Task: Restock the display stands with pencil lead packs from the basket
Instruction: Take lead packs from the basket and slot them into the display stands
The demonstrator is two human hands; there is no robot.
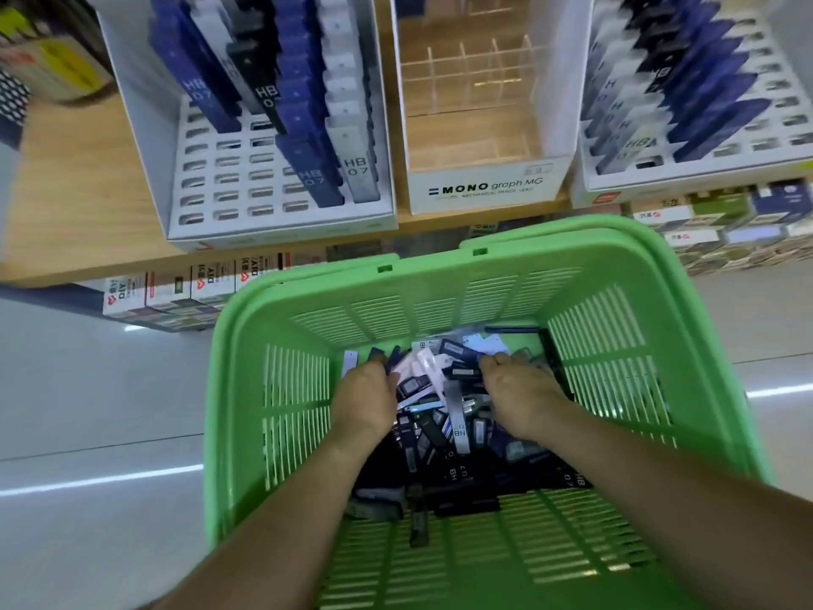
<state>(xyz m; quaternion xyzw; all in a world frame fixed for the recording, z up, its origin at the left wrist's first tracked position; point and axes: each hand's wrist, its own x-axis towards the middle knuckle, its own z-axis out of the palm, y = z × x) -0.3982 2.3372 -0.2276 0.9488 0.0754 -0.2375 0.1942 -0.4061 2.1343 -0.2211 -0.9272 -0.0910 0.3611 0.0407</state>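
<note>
A green plastic basket (484, 275) stands on the floor below the shelf, holding a heap of pencil lead packs (444, 416) in black, dark blue and white. Both my hands are down inside it. My left hand (367, 396) has its fingers curled round dark blue packs at the heap's far left. My right hand (517, 389) curls its fingers into the packs at the far right; what it holds is hidden. On the shelf above, the left display stand (281, 226) is partly filled and the right display stand (660, 184) holds more packs.
Between the stands sits an empty white MONO graph MG display box (484, 191) with clear dividers. Boxed goods line the lower shelf behind the basket (176, 292). Grey tiled floor lies to the left and right of the basket.
</note>
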